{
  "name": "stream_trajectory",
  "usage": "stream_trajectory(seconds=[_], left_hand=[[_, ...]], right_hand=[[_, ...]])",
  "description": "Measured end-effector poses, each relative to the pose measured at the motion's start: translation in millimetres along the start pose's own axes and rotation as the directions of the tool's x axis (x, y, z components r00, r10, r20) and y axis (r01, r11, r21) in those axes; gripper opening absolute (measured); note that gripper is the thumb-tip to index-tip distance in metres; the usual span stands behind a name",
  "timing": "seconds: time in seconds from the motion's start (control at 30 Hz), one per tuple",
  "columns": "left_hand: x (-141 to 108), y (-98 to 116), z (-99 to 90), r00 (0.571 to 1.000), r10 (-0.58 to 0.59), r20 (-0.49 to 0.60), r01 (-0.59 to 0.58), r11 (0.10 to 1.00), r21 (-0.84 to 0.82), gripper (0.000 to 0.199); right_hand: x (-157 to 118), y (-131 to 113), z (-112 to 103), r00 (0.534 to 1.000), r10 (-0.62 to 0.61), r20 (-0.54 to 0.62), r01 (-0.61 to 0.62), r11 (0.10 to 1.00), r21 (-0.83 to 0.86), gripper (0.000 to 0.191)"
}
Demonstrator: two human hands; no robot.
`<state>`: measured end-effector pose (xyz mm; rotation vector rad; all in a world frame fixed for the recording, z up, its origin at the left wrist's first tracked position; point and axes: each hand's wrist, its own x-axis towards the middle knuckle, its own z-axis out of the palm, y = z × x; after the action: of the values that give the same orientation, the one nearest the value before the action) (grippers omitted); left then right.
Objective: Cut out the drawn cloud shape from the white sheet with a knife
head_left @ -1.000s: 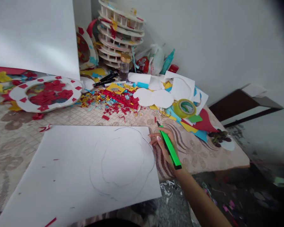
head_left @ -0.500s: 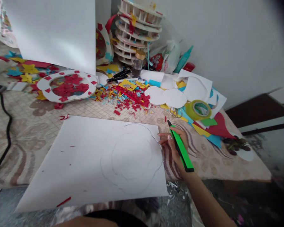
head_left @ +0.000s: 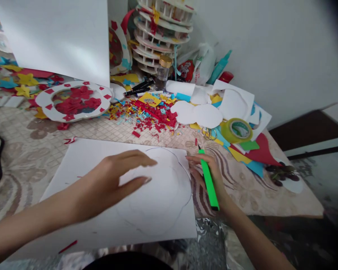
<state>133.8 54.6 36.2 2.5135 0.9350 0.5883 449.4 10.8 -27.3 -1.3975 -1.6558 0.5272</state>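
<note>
A white sheet of paper [head_left: 169, 228] lies at the table's front edge, bearing a wavy flower-like outline with a fainter one inside. My left hand [head_left: 124, 176] is over the sheet's middle, thumb and fingers apart with nothing between them. It hides part of the drawing. At the sheet's right edge, my right hand [head_left: 214, 170] holds a green utility knife [head_left: 210, 183], its dark thin tip pointing away from me. The fingertips of that hand are by the paper's edge. A small red strip [head_left: 68, 246] rests on the sheet's near left part.
Behind the sheet are red, yellow and blue paper scraps [head_left: 154, 116], white cut-outs [head_left: 208, 115] and a roll of tape [head_left: 236, 130]. A decorated oval frame [head_left: 43, 101], a glass jar [head_left: 161, 77] and a tiered white stand [head_left: 162, 33] stand farther back. A black cable [head_left: 0, 150] runs left.
My left hand has come in from the lower left over the paper. My right hand keeps the knife, now turned and slightly more upright. The view has shifted a little.
</note>
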Motion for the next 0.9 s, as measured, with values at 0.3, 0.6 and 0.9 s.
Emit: stream_trajectory(seconds=[0.3, 0.6, 0.9], left_hand=[[69.9, -37.5, 44.8, 0.940, -0.287, 0.183, 0.226, 0.928, 0.295, 0.061], [76.1, -37.9, 44.0, 0.898, -0.375, 0.228, 0.324, 0.917, 0.231, 0.065], [83.9, -32.8, 28.8, 0.873, -0.384, 0.301, 0.380, 0.922, 0.075, 0.070]], right_hand=[[19.9, 37.6, 9.7, 0.984, -0.035, 0.175, 0.067, 0.981, -0.182, 0.037], [22.6, 36.8, 17.3, 0.998, 0.068, 0.004, -0.067, 0.995, -0.068, 0.033], [49.6, 23.1, 13.3, 0.950, 0.308, 0.055, -0.308, 0.888, 0.342, 0.042]])
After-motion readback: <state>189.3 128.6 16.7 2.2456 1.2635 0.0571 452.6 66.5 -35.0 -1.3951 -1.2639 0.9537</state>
